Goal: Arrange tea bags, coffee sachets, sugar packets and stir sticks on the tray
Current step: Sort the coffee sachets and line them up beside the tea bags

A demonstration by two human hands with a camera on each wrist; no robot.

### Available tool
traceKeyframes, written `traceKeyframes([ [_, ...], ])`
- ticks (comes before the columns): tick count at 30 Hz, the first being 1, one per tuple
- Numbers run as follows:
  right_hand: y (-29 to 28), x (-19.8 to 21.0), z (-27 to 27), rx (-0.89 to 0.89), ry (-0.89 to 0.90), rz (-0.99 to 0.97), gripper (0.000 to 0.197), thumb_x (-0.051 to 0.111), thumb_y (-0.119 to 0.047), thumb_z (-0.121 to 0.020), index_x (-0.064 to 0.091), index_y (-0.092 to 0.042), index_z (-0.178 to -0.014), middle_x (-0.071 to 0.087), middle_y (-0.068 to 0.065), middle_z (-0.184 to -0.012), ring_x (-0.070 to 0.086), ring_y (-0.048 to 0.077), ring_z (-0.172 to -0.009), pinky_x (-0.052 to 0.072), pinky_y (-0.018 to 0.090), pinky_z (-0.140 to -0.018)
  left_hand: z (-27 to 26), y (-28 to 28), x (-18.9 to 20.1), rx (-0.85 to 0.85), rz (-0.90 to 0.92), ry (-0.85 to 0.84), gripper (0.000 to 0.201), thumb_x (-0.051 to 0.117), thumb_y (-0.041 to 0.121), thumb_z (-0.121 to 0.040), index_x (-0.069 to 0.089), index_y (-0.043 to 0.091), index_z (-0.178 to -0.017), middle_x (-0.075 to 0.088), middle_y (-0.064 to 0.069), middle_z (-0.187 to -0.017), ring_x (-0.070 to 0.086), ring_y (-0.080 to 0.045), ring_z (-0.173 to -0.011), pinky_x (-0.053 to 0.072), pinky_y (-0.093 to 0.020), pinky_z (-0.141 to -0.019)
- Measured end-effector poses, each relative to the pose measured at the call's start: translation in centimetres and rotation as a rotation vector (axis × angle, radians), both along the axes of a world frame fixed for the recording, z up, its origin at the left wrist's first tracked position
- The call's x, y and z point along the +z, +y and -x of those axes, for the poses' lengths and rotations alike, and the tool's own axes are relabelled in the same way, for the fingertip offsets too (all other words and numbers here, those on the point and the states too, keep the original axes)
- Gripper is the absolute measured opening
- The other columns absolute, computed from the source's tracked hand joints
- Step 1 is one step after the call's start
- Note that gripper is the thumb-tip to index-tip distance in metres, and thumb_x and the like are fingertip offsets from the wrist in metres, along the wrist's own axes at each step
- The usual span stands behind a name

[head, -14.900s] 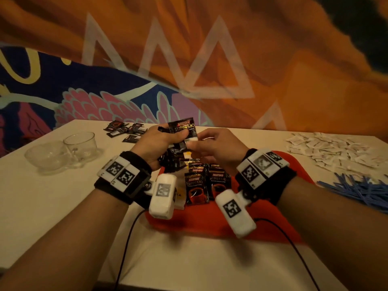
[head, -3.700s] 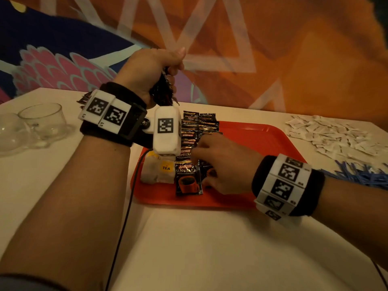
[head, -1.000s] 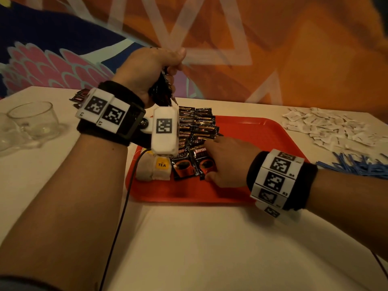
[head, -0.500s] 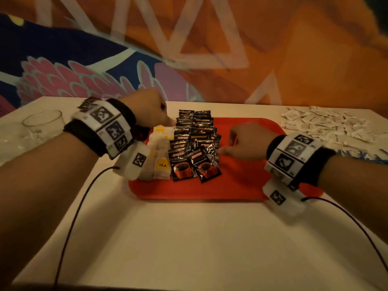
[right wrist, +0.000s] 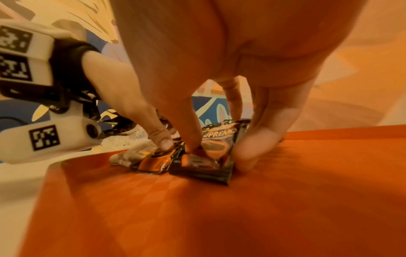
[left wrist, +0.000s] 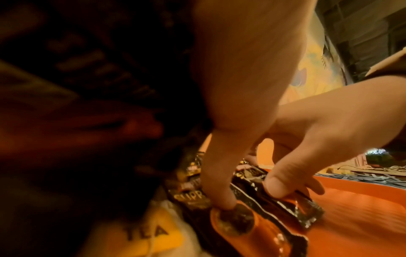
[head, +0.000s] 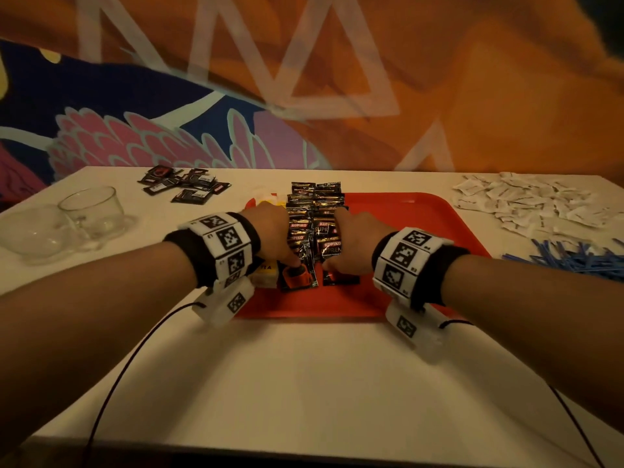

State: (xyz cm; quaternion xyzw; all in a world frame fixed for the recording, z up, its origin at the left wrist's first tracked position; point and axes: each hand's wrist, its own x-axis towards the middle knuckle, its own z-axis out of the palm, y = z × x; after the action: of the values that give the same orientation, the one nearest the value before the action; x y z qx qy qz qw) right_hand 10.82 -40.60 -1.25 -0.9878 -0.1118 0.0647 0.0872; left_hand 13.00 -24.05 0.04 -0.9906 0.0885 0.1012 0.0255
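Observation:
A red tray (head: pixel 405 231) holds two rows of black coffee sachets (head: pixel 315 204), with tea bags (head: pixel 266 268) to their left. My left hand (head: pixel 287 258) is down at the near end of the left row. Its thumb presses the front sachet (left wrist: pixel 241 224), and its curled fingers seem to keep a dark bundle of sachets in the palm. My right hand (head: pixel 337 261) pinches the front sachet of the right row (right wrist: pixel 211 163) between thumb and fingers, with the sachet's edge slightly raised.
White sugar packets (head: pixel 526 204) lie scattered right of the tray, with blue stir sticks (head: pixel 574 258) nearer. Loose coffee sachets (head: pixel 182 187) sit at the far left of the table, and two glass cups (head: pixel 91 211) stand left. The tray's right half is bare.
My left hand came down from its raised position to the tray. Both hands moved to the near ends of the two sachet rows, thumbs on the front sachets.

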Motion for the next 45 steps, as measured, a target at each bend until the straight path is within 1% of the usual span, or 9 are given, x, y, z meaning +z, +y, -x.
traceKeyframes([
  [3, -0.3, -0.2, -0.1, -0.029, -0.025, -0.016, 0.078, 0.074, -0.047, -0.081, 0.032, -0.017, -0.139, 0.056, 0.008, -0.118, 0.060, 0.025, -0.097, 0.050, 0.032, -0.073, -0.1, -0.1, -0.5, -0.011, 0.052, -0.002, 0.045, 0.079, 0.050, -0.077, 0.068, 0.016, -0.104, 0.067, -0.001, -0.093, 0.063, -0.016, -0.087, 0.057, -0.034, -0.081],
  [7, -0.5, -0.3, -0.1, -0.058, -0.061, -0.038, 0.074, 0.074, -0.049, -0.080, 0.036, -0.018, -0.136, 0.055, 0.009, -0.119, 0.060, 0.026, -0.100, 0.051, 0.032, -0.076, 0.1, -0.2, -0.4, 0.006, 0.081, -0.012, 0.046, 0.078, 0.046, -0.080, 0.063, 0.013, -0.109, 0.065, -0.001, -0.098, 0.062, -0.016, -0.090, 0.055, -0.031, -0.078],
  [13, -0.9, -0.3, -0.4, -0.122, -0.058, -0.060, 0.072, 0.073, -0.049, -0.081, 0.038, -0.019, -0.136, 0.050, 0.011, -0.126, 0.059, 0.029, -0.106, 0.050, 0.034, -0.077, 0.2, 0.2, -0.8, 0.061, 0.176, -0.074, 0.080, 0.080, 0.045, -0.078, 0.036, 0.011, -0.134, 0.055, -0.008, -0.125, 0.053, -0.024, -0.113, 0.040, -0.031, -0.077],
  [23, -0.9, -0.4, -1.2, -0.158, -0.024, -0.081, 0.056, 0.071, -0.016, -0.087, 0.038, -0.016, -0.133, 0.055, 0.011, -0.117, 0.061, 0.027, -0.094, 0.052, 0.033, -0.070, 0.1, 0.1, -0.7, 0.025, 0.177, -0.081, 0.071, 0.080, 0.044, -0.079, 0.042, 0.014, -0.132, 0.056, -0.006, -0.126, 0.053, -0.021, -0.107, 0.045, -0.033, -0.085],
  [26, -1.1, -0.4, -1.4, -0.155, -0.039, -0.110, 0.050, 0.069, -0.014, -0.087, 0.040, -0.014, -0.128, 0.056, 0.012, -0.116, 0.060, 0.028, -0.093, 0.049, 0.031, -0.066, 0.4, 0.1, -0.5, 0.003, 0.205, -0.101, 0.071, 0.078, 0.042, -0.082, 0.040, 0.016, -0.135, 0.056, -0.007, -0.126, 0.054, -0.022, -0.106, 0.041, -0.030, -0.079],
  [30, -1.5, -0.4, -1.5, -0.183, -0.039, -0.164, 0.046, 0.069, -0.014, -0.088, 0.042, -0.013, -0.125, 0.056, 0.009, -0.111, 0.054, 0.021, -0.083, 0.038, 0.023, -0.051, 0.6, 0.1, -0.5, -0.023, 0.222, -0.105, 0.071, 0.077, 0.041, -0.082, 0.039, 0.016, -0.136, 0.056, -0.007, -0.129, 0.056, -0.024, -0.114, 0.043, -0.030, -0.081],
  [34, -1.3, -0.3, -1.6, -0.210, -0.053, -0.202, 0.052, 0.070, -0.018, -0.089, 0.039, -0.013, -0.130, 0.056, 0.008, -0.113, 0.051, 0.016, -0.078, 0.033, 0.021, -0.048, 0.6, -0.2, -0.3, -0.035, 0.219, -0.105, 0.071, 0.076, 0.041, -0.083, 0.038, 0.016, -0.138, 0.055, -0.008, -0.131, 0.056, -0.025, -0.113, 0.046, -0.032, -0.084],
  [40, -1.3, -0.3, -1.6, -0.244, -0.039, -0.242, 0.056, 0.070, -0.016, -0.088, 0.037, -0.013, -0.133, 0.055, 0.011, -0.119, 0.053, 0.020, -0.085, 0.034, 0.021, -0.048, 0.6, -0.2, -0.2, -0.030, 0.203, -0.093, 0.068, 0.074, 0.043, -0.085, 0.038, 0.017, -0.136, 0.056, -0.007, -0.127, 0.047, -0.016, -0.095, 0.042, -0.030, -0.077],
  [45, -2.4, 0.0, -1.6, -0.311, 0.035, -0.282, 0.057, 0.064, -0.020, -0.091, 0.036, -0.007, -0.139, 0.053, 0.013, -0.126, 0.057, 0.024, -0.100, 0.035, 0.022, -0.050, 0.2, 0.1, 0.3, -0.057, 0.164, -0.111, 0.059, 0.069, 0.044, -0.089, 0.047, 0.021, -0.139, 0.058, -0.005, -0.128, 0.055, -0.020, -0.106, 0.048, -0.033, -0.086],
])
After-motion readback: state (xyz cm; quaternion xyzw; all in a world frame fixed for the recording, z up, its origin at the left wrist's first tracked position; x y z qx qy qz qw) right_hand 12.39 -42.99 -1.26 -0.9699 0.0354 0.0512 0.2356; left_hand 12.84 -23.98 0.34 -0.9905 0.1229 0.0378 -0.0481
